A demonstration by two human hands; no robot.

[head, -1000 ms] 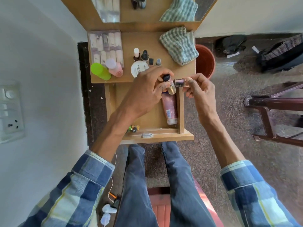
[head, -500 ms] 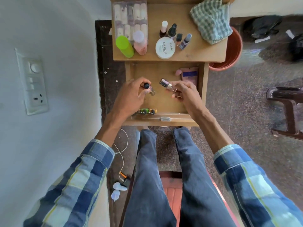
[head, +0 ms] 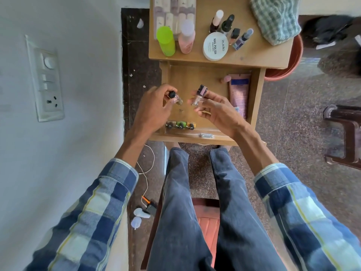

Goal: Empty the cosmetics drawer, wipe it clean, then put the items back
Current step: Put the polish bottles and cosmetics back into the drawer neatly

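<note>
Drawer point(head: 195, 79) open under cluttered wooden tabletop point(head: 254, 55).

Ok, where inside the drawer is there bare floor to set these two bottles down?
The drawer floor is bare at the back left, from the left wall to the pink tube. The middle under both hands is bare too. Crowded: the right wall with the tube, and the front left with three small bottles.

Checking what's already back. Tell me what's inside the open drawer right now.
Inside the drawer: a pink tube along the right wall, a small pink round item beside it, and three small bottles at the front. The left hand and right hand, each holding a small bottle, hide part of the floor.
</note>
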